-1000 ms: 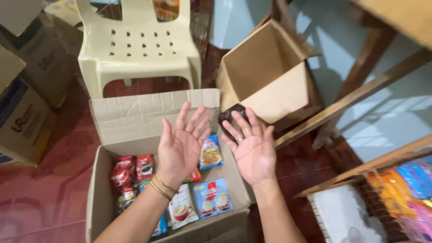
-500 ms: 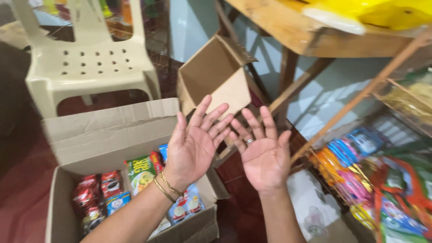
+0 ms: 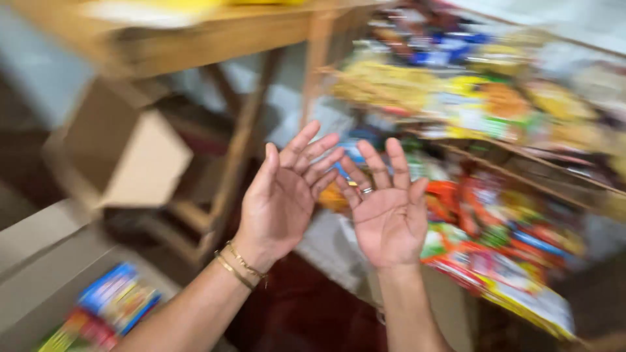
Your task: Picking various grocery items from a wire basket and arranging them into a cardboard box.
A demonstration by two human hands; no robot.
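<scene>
Hovering palm-up and empty, fingers spread wide: left hand (image 3: 283, 195) with thin gold bangles (image 3: 238, 266) at the wrist, right hand (image 3: 388, 218) with a silver ring (image 3: 366, 191) on one finger. Nearly touching at the fingertips, gripping nothing, resting on nothing.

Just behind and to the right, much blurred: slanted wooden shelves (image 3: 521, 173) stacked with bright red, orange and yellow plastic snack packets (image 3: 502, 234), nearest of all to the right hand yet apart from it. Behind the left hand, a pale wooden table leg (image 3: 244, 143), and past that a small brown cardboard carton (image 3: 124, 156) tipped on its side. Down at the lower left, a large open cardboard box (image 3: 39, 261) with more colourful sachets (image 3: 111, 306) inside, well apart from both hands. Dark red floor (image 3: 293, 313) below.

Judged as a pause between grasps, with nothing in hand. Any pick-up from this pose calls for turning the palms over and either reaching forward to the shelf or dropping back down-left into the box.
</scene>
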